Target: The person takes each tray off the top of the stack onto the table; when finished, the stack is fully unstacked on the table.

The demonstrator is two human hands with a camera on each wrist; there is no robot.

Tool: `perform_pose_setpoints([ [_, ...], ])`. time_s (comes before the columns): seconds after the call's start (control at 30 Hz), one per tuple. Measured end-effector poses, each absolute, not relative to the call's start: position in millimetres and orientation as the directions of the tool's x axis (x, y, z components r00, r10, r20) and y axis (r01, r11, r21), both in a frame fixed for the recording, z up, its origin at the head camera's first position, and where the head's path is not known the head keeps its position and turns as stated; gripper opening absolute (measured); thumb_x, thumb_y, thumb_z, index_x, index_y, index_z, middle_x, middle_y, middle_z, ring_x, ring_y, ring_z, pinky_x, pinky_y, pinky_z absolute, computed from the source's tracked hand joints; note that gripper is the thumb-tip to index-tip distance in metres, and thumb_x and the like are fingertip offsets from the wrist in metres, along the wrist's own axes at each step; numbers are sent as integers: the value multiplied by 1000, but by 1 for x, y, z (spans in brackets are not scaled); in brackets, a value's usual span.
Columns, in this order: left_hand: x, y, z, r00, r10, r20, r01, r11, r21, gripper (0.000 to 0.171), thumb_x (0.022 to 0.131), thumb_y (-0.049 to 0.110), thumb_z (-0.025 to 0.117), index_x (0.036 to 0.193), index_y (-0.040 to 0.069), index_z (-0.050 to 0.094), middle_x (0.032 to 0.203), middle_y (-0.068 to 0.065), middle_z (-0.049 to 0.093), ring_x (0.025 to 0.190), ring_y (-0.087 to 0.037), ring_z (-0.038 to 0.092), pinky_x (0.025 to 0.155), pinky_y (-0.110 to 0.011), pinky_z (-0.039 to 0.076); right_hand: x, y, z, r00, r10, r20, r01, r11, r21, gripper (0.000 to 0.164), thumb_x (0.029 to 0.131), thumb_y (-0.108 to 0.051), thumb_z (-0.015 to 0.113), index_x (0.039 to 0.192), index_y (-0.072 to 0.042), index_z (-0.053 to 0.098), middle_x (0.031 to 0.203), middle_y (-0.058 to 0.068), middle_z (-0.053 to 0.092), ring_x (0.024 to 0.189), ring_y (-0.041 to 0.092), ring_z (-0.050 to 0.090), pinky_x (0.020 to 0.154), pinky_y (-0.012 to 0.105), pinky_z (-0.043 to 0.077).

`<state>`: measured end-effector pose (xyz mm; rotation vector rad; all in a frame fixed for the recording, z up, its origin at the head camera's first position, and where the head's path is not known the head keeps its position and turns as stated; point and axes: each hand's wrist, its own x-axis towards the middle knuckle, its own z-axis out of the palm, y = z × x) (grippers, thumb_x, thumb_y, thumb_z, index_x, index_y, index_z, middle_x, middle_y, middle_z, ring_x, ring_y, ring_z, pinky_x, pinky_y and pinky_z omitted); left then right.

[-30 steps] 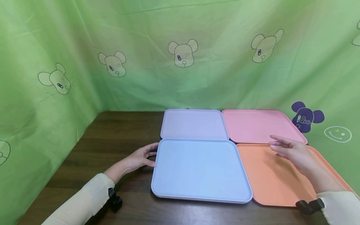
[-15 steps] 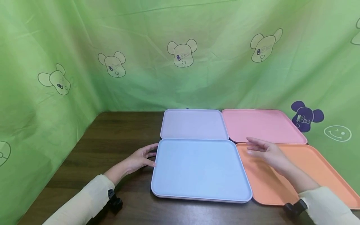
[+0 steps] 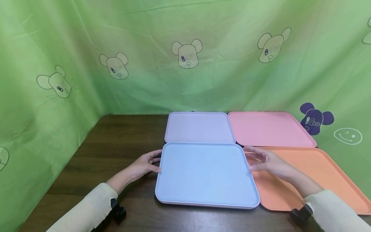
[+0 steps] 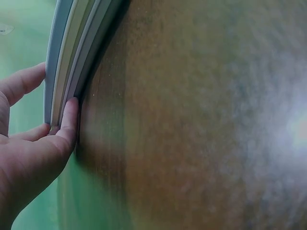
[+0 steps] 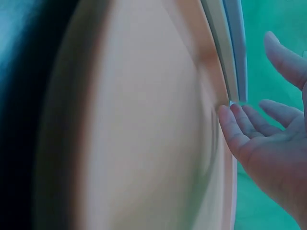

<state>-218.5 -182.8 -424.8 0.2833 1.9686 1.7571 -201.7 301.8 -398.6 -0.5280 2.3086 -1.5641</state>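
A light blue tray (image 3: 208, 174) tops a small stack at the table's front middle. In the left wrist view, a cream tray (image 4: 69, 52) and a greyish-lilac tray (image 4: 85, 52) show beneath it. My left hand (image 3: 146, 162) grips the stack's left edge, thumb at the blue rim and another finger low against the lilac edge. My right hand (image 3: 268, 162) is over the left part of the orange tray (image 3: 310, 174), fingertips right by the stack's right edge. In the right wrist view its thumb (image 5: 288, 60) stands away from the blue tray's edge (image 5: 236, 43).
Behind the stack lies a lavender tray (image 3: 200, 127), with a pink tray (image 3: 271, 129) to its right. All rest on a dark wooden table (image 3: 127, 135). A green curtain (image 3: 145, 87) printed with bear heads hangs behind and at the sides.
My right hand has moved left across the orange tray to the stack's right edge. My left hand has stayed at the left edge, and the trays have not moved.
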Motion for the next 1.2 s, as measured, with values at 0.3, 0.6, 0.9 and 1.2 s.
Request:
perform_pose_setpoints([
  [0.3, -218, -183, -425, -864, 460, -207, -154, 150, 977, 85, 81, 1, 76, 150, -3, 27, 153, -22, 28, 137, -38, 32, 105, -46, 37, -207, 306, -399, -834, -537, -123, -78, 337, -938, 89, 84, -5, 72, 150, 9, 15, 149, 38, 21, 131, 56, 30, 94, 22, 43],
  [0.6, -216, -182, -424, -863, 465, -198, -145, 149, 978, 85, 80, 0, 75, 150, -4, 27, 154, -22, 27, 137, -38, 31, 105, -47, 36, -213, 309, -406, -778, -615, -127, -42, 253, -967, 96, 81, 4, 72, 149, 12, 4, 147, 44, 11, 131, 49, 34, 95, 30, 46],
  [0.9, -215, -182, -423, -867, 463, -184, -126, 155, 980, 84, 80, 0, 75, 149, -4, 28, 154, -22, 27, 136, -39, 33, 105, -48, 36, -214, 310, -407, -769, -623, -144, -9, 235, -972, 98, 81, 3, 72, 149, 12, 1, 147, 45, 8, 126, 20, 46, 96, 31, 45],
  [1.2, -215, -178, -423, -883, 448, -142, -84, 147, 986, 81, 79, -4, 71, 148, -6, 29, 151, -24, 31, 132, -40, 37, 101, -43, 42, -212, 309, -404, -775, -614, -150, -7, 245, -969, 97, 81, 4, 71, 149, 13, 1, 146, 45, 11, 130, 49, 33, 96, 30, 45],
])
